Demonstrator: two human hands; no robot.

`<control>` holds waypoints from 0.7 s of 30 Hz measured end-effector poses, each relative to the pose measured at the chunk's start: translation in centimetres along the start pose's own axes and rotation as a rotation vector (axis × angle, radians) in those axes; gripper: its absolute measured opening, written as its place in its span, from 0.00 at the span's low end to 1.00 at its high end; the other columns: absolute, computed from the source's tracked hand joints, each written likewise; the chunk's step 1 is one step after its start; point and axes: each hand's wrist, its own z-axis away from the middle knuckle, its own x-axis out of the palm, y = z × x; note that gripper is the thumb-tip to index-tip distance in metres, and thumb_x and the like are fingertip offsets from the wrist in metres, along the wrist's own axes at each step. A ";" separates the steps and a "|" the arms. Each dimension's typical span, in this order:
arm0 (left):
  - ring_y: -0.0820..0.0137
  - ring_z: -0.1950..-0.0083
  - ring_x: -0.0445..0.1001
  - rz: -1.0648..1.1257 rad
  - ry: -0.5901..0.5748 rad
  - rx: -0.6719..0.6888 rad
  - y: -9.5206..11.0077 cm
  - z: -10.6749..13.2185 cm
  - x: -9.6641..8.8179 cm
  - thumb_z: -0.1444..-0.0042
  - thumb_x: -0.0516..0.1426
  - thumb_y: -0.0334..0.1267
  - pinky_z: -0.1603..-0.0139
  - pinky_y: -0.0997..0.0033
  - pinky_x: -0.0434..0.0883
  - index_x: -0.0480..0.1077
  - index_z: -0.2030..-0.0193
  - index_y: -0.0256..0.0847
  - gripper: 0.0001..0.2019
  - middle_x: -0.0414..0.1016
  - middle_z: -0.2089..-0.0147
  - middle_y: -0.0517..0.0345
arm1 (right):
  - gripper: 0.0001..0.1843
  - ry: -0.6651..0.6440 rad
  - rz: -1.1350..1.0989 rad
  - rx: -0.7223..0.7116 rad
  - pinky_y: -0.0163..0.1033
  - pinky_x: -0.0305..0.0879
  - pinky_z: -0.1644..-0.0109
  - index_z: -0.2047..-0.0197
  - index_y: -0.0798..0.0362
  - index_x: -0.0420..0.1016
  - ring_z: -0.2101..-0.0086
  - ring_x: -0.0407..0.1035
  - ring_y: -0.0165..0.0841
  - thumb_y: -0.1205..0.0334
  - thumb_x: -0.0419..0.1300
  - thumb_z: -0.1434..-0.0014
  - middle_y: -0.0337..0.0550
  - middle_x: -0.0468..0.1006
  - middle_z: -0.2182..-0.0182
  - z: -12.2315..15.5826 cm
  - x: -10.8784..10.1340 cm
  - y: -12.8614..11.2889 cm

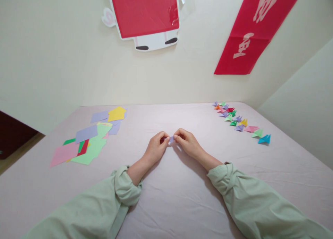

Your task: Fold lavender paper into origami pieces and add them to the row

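Note:
Between my two hands is a small folded piece of purple paper (171,139), held just above the cloth-covered table (171,197). My left hand (157,146) pinches its left end between thumb and fingers. Its right end sits in the pinch of my right hand (187,141). Most of the paper is covered by my fingertips, so its exact folded shape cannot be made out. Both sleeves are pale green and rolled above the wrists.
At left lie loose coloured paper sheets, among them a pink sheet (64,154), a purple sheet (86,133) and a yellow sheet (117,114). Several small folded paper figures, including a blue one (264,139), form a band at right. Behind the table rises a wall (156,79).

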 end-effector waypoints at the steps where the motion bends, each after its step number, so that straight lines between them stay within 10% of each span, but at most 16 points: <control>1: 0.72 0.68 0.67 0.004 0.003 -0.009 0.0 0.0 0.0 0.41 0.52 0.37 0.65 0.73 0.64 0.69 0.70 0.39 0.09 0.69 0.72 0.61 | 0.09 -0.002 -0.005 0.008 0.35 0.58 0.67 0.71 0.53 0.68 0.73 0.62 0.29 0.57 0.55 0.42 0.34 0.68 0.76 0.0 0.0 0.0; 10: 0.69 0.53 0.71 -0.018 0.032 0.124 -0.7 0.2 0.2 0.44 0.50 0.27 0.50 0.67 0.69 0.68 0.51 0.40 0.15 0.72 0.52 0.53 | 0.12 0.047 -0.008 0.063 0.36 0.60 0.65 0.74 0.52 0.67 0.72 0.65 0.31 0.58 0.52 0.41 0.36 0.70 0.77 -0.4 -0.3 0.0; 21: 0.67 0.54 0.71 -0.165 -0.006 0.226 -0.1 0.5 -0.2 0.43 0.53 0.30 0.51 0.66 0.69 0.69 0.54 0.42 0.11 0.72 0.57 0.55 | 0.12 0.057 -0.008 0.070 0.35 0.60 0.67 0.76 0.52 0.66 0.73 0.64 0.30 0.59 0.53 0.42 0.35 0.68 0.79 -0.3 -0.3 -0.1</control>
